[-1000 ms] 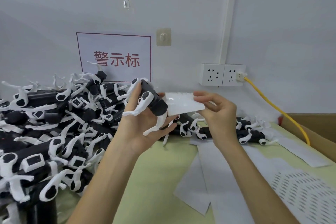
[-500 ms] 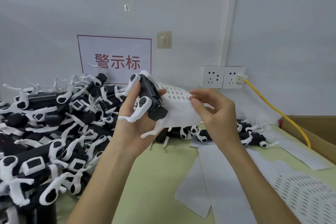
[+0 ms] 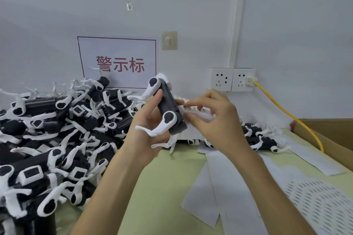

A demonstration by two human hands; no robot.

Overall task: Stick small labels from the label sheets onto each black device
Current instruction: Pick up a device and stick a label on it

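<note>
My left grip [image 3: 147, 129] is closed round a black oblong device with white rubbery straps [image 3: 169, 108], thumb across its upper face; the device is tilted and held up above the far middle of the pale green table [image 3: 162, 177]. My right grip [image 3: 215, 118] pinches a white label sheet printed with a row of small labels [image 3: 193, 108], its fingers curled over the sheet's top; the sheet lies against the device's right side. A big heap of like black devices with white straps [image 3: 57, 129] fills the table's left edge and far left corner; a smaller cluster of black devices [image 3: 263, 139] lies along the far edge, behind my right wrist. Plain white backing strips [image 3: 219, 177] lie at the near middle; a white peeled sheet full of holes [image 3: 321, 200] lies towards the near right corner; a brown cardboard box [image 3: 334, 135] stands at the right edge.
</note>
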